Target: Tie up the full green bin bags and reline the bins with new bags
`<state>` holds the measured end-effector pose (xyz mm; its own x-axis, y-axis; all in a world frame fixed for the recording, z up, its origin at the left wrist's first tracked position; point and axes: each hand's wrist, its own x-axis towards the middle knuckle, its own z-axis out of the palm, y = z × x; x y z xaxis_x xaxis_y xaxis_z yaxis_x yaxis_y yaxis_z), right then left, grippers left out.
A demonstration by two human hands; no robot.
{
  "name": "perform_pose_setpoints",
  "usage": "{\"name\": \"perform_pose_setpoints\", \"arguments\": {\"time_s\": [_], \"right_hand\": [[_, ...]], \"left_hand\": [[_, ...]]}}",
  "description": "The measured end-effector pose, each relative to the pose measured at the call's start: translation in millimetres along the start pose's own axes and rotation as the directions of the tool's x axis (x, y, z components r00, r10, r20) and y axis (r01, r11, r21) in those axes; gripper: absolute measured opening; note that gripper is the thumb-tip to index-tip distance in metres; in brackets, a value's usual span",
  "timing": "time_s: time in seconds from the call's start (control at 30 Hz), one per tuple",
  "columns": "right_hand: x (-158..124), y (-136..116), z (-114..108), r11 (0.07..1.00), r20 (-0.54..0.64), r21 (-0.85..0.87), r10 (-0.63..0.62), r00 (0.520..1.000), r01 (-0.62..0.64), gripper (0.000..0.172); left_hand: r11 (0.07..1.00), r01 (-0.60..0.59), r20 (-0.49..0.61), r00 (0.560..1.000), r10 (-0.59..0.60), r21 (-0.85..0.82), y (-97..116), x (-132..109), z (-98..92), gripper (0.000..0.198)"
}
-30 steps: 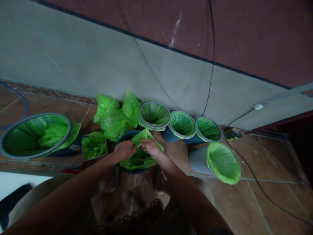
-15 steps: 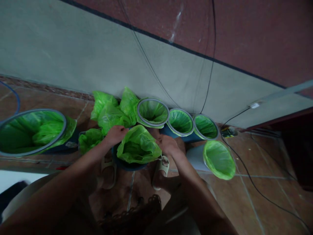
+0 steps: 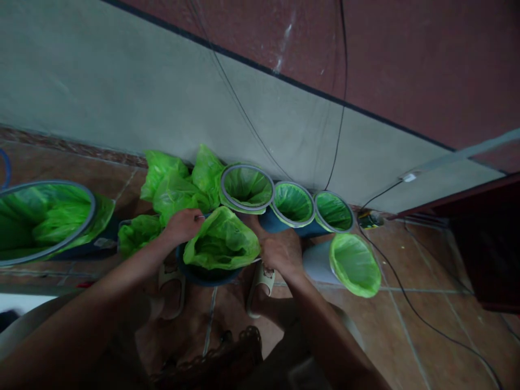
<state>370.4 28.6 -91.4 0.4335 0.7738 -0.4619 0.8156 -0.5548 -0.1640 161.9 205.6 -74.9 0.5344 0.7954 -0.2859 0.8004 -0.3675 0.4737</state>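
A green bin bag (image 3: 221,244) with its mouth gathered upward stands in a dark blue bin (image 3: 211,277) between my feet. At the bag's left side my left hand (image 3: 184,225) is closed, with a thin pale drawstring showing at its fingertips. My right hand (image 3: 282,249) is closed to the right of the bag. A short pale piece of drawstring runs from the bag's edge to its fingers. Dark folds fill the inside of the bag, and its contents cannot be made out.
Behind stand three lined bins, including a grey-rimmed bin (image 3: 247,208). Tied green bags (image 3: 179,192) lie against the wall. A large lined bin (image 3: 92,208) is at left, a pale lined bin (image 3: 323,264) at right. A black cable (image 3: 410,303) crosses the floor.
My right hand has moved a little right, away from the bag, and more of the pale drawstring shows. My left hand stays beside the bag. The whole view has shifted slightly.
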Motion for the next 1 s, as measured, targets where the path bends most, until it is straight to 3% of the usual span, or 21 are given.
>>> {"name": "perform_pose_setpoints", "arguments": {"time_s": [0.13, 0.23, 0.3, 0.37, 0.43, 0.5, 0.57, 0.67, 0.73, 0.8, 0.9, 1.0], "right_hand": [[-0.3, -8.4, -18.4, 0.999, -0.134, 0.031, -0.038, 0.990, 0.043, 0.026], [-3.2, -18.6, -22.7, 0.948, -0.317, 0.232, -0.139, 0.938, 0.219, 0.029], [-2.8, -25.0, -21.5, 0.843, -0.420, 0.416, -0.156, 0.894, 0.343, 0.025], [-1.5, -30.6, -21.9, 0.642, -0.479, 0.632, -0.117, 0.870, 0.434, 0.019], [-2.2, -35.3, -27.6, 0.333, -0.486, 0.810, -0.078, 0.871, 0.482, 0.015], [-6.3, -39.1, -38.4, 0.050, -0.487, 0.870, -0.081, 0.870, 0.491, 0.014], [-11.6, -42.2, -50.1, -0.091, -0.487, 0.873, -0.146, 0.861, 0.479, 0.017], [-13.9, -46.4, -59.9, -0.096, -0.454, 0.889, -0.294, 0.841, 0.447, 0.020], [-11.4, -49.0, -60.7, -0.054, -0.439, 0.891, -0.361, 0.823, 0.452, 0.022], [-9.0, -51.1, -60.4, -0.027, -0.455, 0.874, -0.399, 0.796, 0.485, 0.023], [-10.7, -52.9, -62.8, -0.009, -0.499, 0.834, -0.438, 0.747, 0.552, 0.023], [-16.1, -55.9, -67.5, 0.047, -0.549, 0.767, -0.466, 0.693, 0.640, 0.021]], "left_hand": [[0.997, -0.007, -0.070, 0.998, 0.001, -0.079, -1.9, 1.4, -8.0, 0.027], [0.951, -0.032, -0.165, 0.986, -0.020, -0.309, -0.2, 2.4, -17.7, 0.026], [0.861, -0.112, -0.259, 0.966, -0.023, -0.495, 4.0, 1.3, -27.1, 0.027], [0.735, -0.222, -0.349, 0.937, -0.021, -0.640, 9.9, -2.3, -37.0, 0.028], [0.610, -0.305, -0.394, 0.919, -0.011, -0.731, 16.8, -8.3, -44.8, 0.029], [0.517, -0.336, -0.386, 0.922, 0.010, -0.787, 23.9, -15.5, -48.4, 0.030], [0.444, -0.351, -0.360, 0.930, 0.068, -0.824, 30.5, -21.9, -46.9, 0.029], [0.329, -0.328, -0.287, 0.943, 0.169, -0.885, 38.8, -27.0, -37.4, 0.031], [0.314, -0.267, -0.202, 0.953, 0.226, -0.911, 42.7, -27.5, -29.8, 0.038], [0.384, -0.245, -0.135, 0.947, 0.290, -0.890, 45.3, -26.9, -23.9, 0.049], [0.577, -0.315, -0.069, 0.911, 0.407, -0.753, 47.5, -25.8, -17.9, 0.064], [0.720, -0.391, 0.047, 0.862, 0.505, -0.573, 51.4, -24.9, -10.2, 0.050]]}}
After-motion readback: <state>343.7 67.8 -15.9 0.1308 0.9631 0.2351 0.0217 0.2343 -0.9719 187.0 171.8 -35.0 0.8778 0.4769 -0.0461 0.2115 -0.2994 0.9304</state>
